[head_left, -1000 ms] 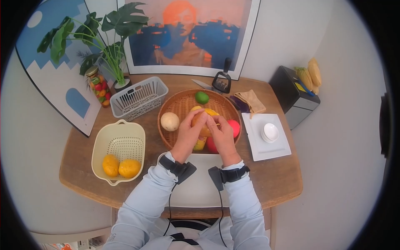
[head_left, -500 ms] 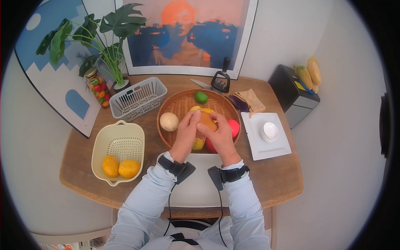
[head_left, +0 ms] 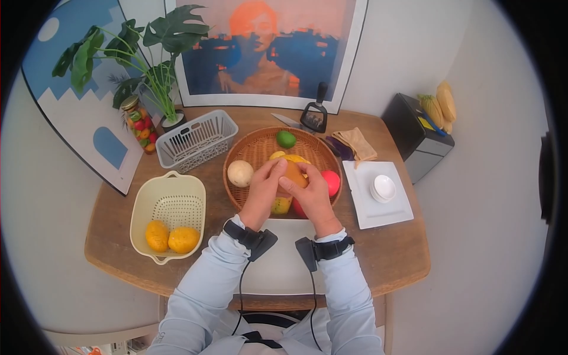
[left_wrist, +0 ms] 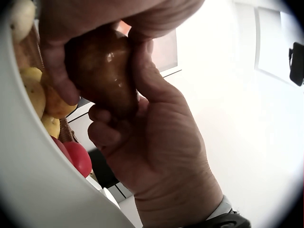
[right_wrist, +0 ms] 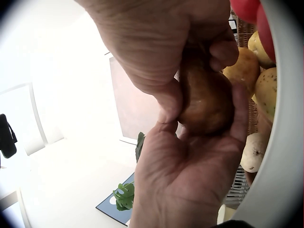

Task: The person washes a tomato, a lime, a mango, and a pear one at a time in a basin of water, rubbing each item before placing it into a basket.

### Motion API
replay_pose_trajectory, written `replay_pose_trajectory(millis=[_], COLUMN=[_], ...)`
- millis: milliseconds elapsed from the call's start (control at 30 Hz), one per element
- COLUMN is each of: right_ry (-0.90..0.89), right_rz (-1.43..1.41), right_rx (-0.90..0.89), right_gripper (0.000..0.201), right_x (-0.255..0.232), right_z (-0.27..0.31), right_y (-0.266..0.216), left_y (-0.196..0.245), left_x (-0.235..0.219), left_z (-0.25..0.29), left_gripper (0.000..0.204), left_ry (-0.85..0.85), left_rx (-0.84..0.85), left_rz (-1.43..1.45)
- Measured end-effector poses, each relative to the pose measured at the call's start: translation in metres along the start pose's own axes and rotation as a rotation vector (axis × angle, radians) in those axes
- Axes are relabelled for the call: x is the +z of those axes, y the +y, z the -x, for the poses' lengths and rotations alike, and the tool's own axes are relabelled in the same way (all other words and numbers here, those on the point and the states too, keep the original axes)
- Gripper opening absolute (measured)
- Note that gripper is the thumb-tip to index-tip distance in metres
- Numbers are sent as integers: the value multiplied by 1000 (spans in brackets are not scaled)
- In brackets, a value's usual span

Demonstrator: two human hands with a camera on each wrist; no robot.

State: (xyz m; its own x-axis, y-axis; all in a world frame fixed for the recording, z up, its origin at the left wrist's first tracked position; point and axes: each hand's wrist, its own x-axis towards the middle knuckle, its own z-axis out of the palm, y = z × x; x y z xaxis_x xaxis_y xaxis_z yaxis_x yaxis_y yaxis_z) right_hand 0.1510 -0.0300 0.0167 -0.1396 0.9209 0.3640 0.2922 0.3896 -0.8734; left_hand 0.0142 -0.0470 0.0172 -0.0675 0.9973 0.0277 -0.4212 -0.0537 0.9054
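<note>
Both hands hold a glossy brown pear over the round wicker basket. My left hand cups the wide end, seen in the right wrist view with the pear against the palm. At the narrow end, my right hand grips it with thumb and curled fingers; the left wrist view shows that hand from below. Beneath and around them in the basket lie a pale round fruit, a green fruit, red round fruits and a spotted yellow fruit.
A cream colander with two yellow fruits stands left. Behind it is a grey basket. A white tray lies under the wrists. Right are a square white plate with small bowls, and a knife farther back.
The fingers have shifted around the pear and its broad brown side has turned into view between the hands. Over the last half second the grip looks nearly the same.
</note>
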Motion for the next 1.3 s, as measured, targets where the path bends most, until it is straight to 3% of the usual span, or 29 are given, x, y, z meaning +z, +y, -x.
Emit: replay_pose_trajectory(millis=[100,200,300,433,700,833,867,967,1000,1100,1133,1233,1267,1300], right_ry=[-5,-7,-10,-8,79,118,108,111,137,99,65,51,70,81], right_rz=[-3,-4,9,47,93,199,234,327,365,400,391,288,239,239], right_rx=[-4,-8,-13,-20,-28,-67,-15,-160,-295,-362,-219,19,71,-2], right_gripper=[75,75,75,73,44,39,38,38,42,46,50,52,55,55], right_x=[1,2,2,2,3,2,0,5,8,14,13,13,12,12], right_z=[0,0,0,0,0,3,3,6,7,7,9,5,-3,-5], right_y=[3,3,4,4,3,-9,-7,-13,-5,-7,-13,-4,20,20], left_y=[-2,4,-9,-18,-3,5,7,11,7,-10,-7,-20,-23,-17], left_x=[1,-1,-3,-11,-1,11,8,7,6,-8,-7,-6,-5,-2], left_z=[0,3,-4,-10,3,13,13,10,8,-8,-5,-14,-15,-11], left_gripper=[42,42,43,43,43,42,38,32,36,39,41,42,41,41], left_ry=[5,-48,-2,-19,83,40,7,35,68,-1,15,48,60,62], left_rx=[56,-14,78,33,13,166,126,-44,-42,28,0,179,189,214], left_rz=[-19,-80,-79,-99,-230,-118,-185,-43,-10,56,54,-157,-203,-218])
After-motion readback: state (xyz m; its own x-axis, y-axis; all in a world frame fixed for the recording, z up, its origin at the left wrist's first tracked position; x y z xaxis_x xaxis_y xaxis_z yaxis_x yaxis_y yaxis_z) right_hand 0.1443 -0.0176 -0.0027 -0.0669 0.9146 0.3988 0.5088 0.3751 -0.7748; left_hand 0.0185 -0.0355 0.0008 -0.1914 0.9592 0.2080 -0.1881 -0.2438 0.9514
